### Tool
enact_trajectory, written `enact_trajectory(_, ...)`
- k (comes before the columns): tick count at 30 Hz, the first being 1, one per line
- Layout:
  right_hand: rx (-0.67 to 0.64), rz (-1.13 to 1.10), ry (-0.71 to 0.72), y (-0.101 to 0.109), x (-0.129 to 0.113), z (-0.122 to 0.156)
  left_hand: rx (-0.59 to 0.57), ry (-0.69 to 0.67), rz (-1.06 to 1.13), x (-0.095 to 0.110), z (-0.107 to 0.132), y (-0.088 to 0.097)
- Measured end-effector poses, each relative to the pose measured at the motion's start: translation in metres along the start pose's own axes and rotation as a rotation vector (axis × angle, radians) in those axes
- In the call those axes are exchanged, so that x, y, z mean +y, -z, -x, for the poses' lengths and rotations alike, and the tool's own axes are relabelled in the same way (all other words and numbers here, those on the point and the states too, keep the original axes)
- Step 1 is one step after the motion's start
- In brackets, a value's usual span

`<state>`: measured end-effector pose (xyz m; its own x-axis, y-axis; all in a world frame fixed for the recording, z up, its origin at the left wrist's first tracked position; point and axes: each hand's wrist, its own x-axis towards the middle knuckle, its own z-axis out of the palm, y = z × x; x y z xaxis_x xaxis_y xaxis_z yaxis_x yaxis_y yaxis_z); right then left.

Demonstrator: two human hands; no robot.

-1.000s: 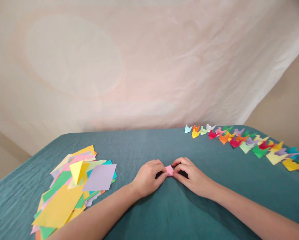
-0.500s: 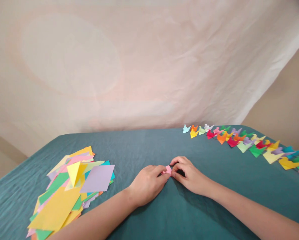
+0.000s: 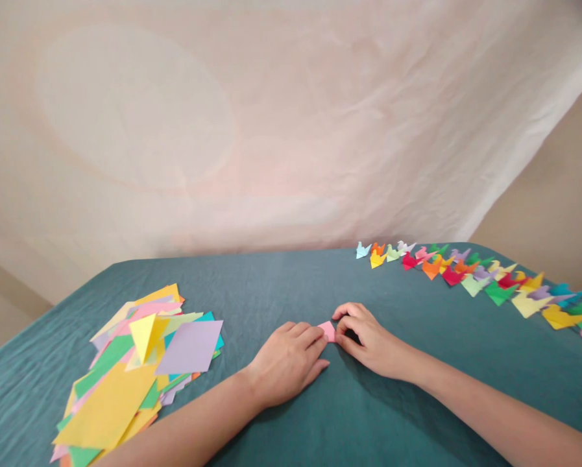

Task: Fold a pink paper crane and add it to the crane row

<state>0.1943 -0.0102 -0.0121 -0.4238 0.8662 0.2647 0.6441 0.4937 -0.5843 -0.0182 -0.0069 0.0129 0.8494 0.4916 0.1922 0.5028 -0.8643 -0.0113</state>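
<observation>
A small folded piece of pink origami paper (image 3: 328,331) lies on the dark green cloth between my two hands. My left hand (image 3: 291,362) rests on the cloth, its fingers stretched out and their tips pressing on the paper's left side; the thumb is spread apart below. At the right edge of the paper, my right hand (image 3: 368,340) pinches with thumb and fingers, the index finger raised and curved. Fingertips cover parts of the paper, so its folds are hard to make out.
A loose pile of coloured paper sheets (image 3: 110,402) spreads at the left, with a lilac square (image 3: 189,348) and a folded yellow piece (image 3: 143,334) on top. Rows of small paper birds (image 3: 475,284) stand along the right back edge of the cloth-covered table (image 3: 252,285). Behind hangs a pale sheet (image 3: 291,130).
My left thumb has moved away from the paper and down, and the left fingers have straightened out flat. More of the pink paper shows. The right hand has hardly moved.
</observation>
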Motion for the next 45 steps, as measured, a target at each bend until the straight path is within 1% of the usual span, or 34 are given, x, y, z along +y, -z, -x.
enact_trajectory(7, 0.005, 0.026, 0.014, 0.001, 0.003, 0.001, -0.038, 0.016, 0.034, 0.0, -0.001, 0.002)
enact_trajectory(11, -0.007, 0.021, 0.009, 0.003, 0.003, 0.002, -0.041, 0.026, 0.042, 0.0, -0.001, 0.004)
enact_trajectory(16, -0.023, -0.047, 0.004, 0.007, 0.007, 0.002, -0.043, 0.019, 0.041, 0.0, -0.002, 0.004)
enact_trajectory(21, 0.023, -0.124, 0.022, 0.007, 0.012, 0.002, -0.045, 0.02, 0.049, -0.001, -0.001, 0.003)
enact_trajectory(23, 0.02, -0.122, 0.048, 0.008, 0.012, 0.003, -0.051, 0.024, 0.051, -0.001, -0.001, 0.002)
enact_trajectory(26, 0.016, -0.048, 0.143, 0.009, 0.009, 0.005, -0.05, 0.025, 0.053, -0.001, 0.0, 0.001)
enact_trajectory(30, -0.02, 0.15, 0.334, 0.01, 0.006, 0.01, -0.035, 0.017, 0.054, -0.002, 0.0, -0.001)
enact_trajectory(32, -0.041, 0.232, 0.396, 0.01, 0.005, 0.012, -0.027, 0.012, 0.054, -0.002, 0.0, -0.001)
enact_trajectory(35, -0.052, 0.315, 0.438, 0.01, 0.006, 0.013, -0.016, 0.015, 0.052, -0.002, 0.001, -0.001)
enact_trajectory(38, -0.06, 0.368, 0.448, 0.009, 0.006, 0.013, -0.018, 0.026, 0.044, -0.002, 0.0, -0.001)
enact_trajectory(42, -0.059, 0.406, 0.453, 0.008, 0.006, 0.014, -0.007, 0.03, 0.028, -0.001, 0.001, 0.0)
enact_trajectory(45, -0.064, 0.425, 0.461, 0.007, 0.006, 0.014, 0.006, 0.023, -0.01, 0.003, 0.002, 0.002)
